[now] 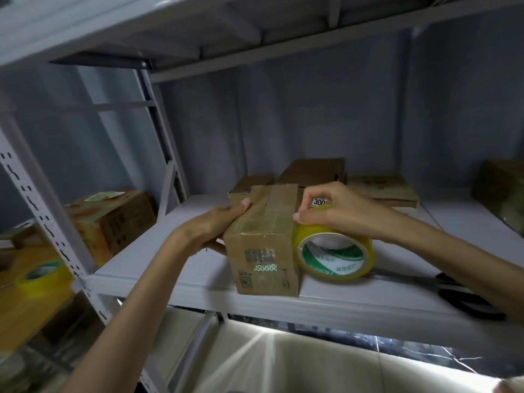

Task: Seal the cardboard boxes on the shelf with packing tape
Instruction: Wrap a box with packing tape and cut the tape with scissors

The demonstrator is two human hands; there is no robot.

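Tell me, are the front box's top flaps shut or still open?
Shut. The box has its flaps lying flat, tape strips already across them; the left hand steadies its side.

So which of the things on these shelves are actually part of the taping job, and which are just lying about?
In use:
- cardboard box, steadied by the left hand
- yellow tape roll, held by the right hand
- other boxes behind, perhaps next
- scissors, probably for cutting tape

Lying about:
- printed carton on the neighbouring shelf
- second tape roll there
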